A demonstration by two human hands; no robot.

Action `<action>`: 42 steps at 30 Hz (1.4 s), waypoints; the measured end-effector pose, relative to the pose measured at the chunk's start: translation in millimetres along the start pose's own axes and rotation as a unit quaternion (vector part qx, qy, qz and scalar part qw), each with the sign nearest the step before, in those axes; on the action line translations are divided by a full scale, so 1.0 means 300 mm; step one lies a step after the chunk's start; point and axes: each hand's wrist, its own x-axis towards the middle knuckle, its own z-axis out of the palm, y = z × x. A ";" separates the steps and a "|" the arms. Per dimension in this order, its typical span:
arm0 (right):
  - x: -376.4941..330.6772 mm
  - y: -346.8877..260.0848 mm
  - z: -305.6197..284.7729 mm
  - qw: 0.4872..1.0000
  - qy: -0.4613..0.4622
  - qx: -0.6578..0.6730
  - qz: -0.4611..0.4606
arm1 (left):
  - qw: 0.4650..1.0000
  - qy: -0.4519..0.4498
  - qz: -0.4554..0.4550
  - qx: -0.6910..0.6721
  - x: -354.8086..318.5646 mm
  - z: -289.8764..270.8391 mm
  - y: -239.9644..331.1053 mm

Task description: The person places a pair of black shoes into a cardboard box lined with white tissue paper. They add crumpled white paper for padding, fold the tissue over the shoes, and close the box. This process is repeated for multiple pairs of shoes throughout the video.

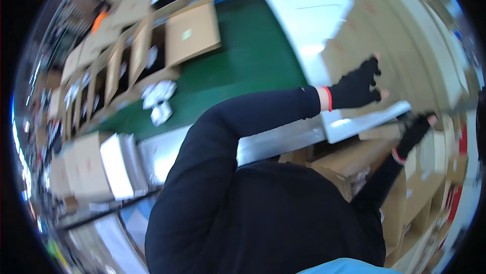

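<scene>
My left hand point(358, 85), in a black fingerless glove with a red band at the wrist, reaches over a large flat brown cardboard sheet point(390, 36). Its fingers are spread, and nothing shows in them. Lower and to the right, my right hand point(416, 133) wears a matching glove near the sheet's near edge. Blur smears its fingers, so their grip is unclear. Between the hands and my body runs a shiny metal table edge point(283, 141), with a white strip point(369, 121) beside it.
A green conveyor belt point(253, 51) crosses the middle, carrying crumpled white paper point(159, 99) and open cardboard boxes point(192, 31) at the left. White sheets point(121, 165) stand stacked at its near left. More cardboard boxes point(420, 193) are beside my right arm. A person in orange point(99, 21) is far left.
</scene>
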 end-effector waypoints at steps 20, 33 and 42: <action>-0.966 -0.602 1.778 0.808 -0.508 -0.048 -0.294 | 0.566 0.125 -0.499 0.645 -1.947 -1.706 -0.531; -1.521 -0.284 2.528 0.512 -0.679 -0.206 -0.483 | 0.745 0.362 -0.251 0.501 -1.743 -1.678 -0.108; -1.229 -0.359 1.655 0.481 -0.771 -0.182 -0.376 | 0.813 0.301 -0.225 0.444 -1.251 -1.338 -0.164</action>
